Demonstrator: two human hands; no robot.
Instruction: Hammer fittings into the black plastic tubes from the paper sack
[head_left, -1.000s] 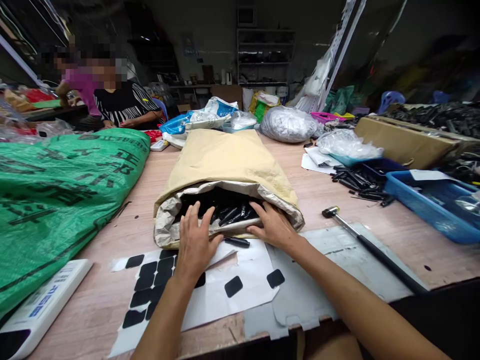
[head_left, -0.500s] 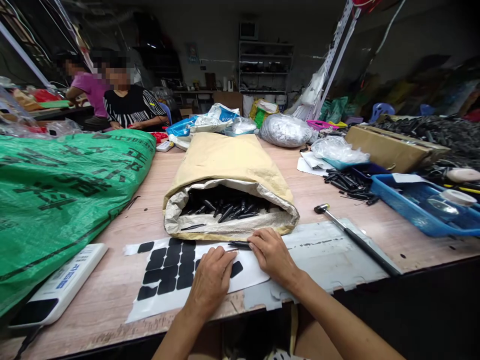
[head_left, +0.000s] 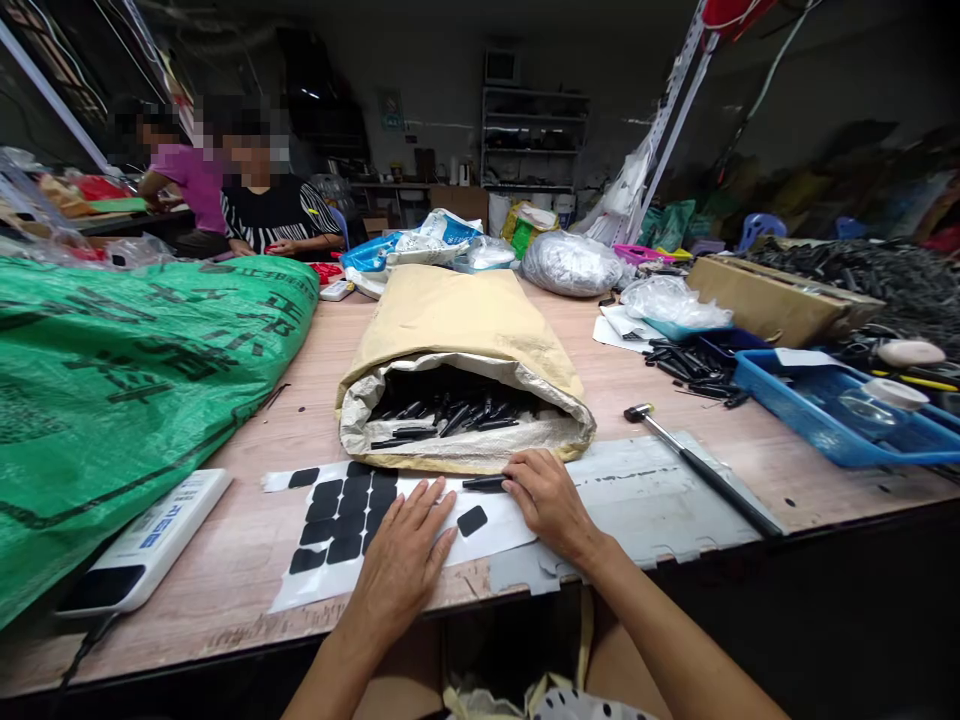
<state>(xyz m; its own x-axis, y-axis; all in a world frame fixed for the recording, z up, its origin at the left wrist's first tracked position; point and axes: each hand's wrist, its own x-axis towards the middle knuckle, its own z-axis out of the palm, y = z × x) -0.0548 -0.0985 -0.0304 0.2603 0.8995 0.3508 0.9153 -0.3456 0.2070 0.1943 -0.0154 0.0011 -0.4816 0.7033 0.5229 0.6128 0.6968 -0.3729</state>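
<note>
My left hand [head_left: 405, 545] lies flat with its fingers stretched out on a white backing sheet [head_left: 442, 585] of black rounded-square stickers [head_left: 345, 525]. One loose-standing black sticker [head_left: 472, 521] shows on the sheet just right of those fingers. My right hand [head_left: 551, 505] is closed on the right end of a slim black tube [head_left: 484, 484], which lies level above that sticker. Directly behind both hands, a tan sack [head_left: 461, 315] lies with its mouth towards me, and many similar black tubes [head_left: 457, 415] show inside.
A hammer [head_left: 701, 468] rests on a grey sheet [head_left: 622, 500] at the right. Farther right are a blue tray [head_left: 817, 425] and a pile of black parts [head_left: 694, 370]. A green sack [head_left: 150, 370] and a white power bank-like device [head_left: 154, 540] occupy the left. Two people sit beyond.
My left hand has moved slightly left and flattened, its fingers spreading and uncovering the single sticker. My right hand keeps hold of the black tube. The view has shifted slightly.
</note>
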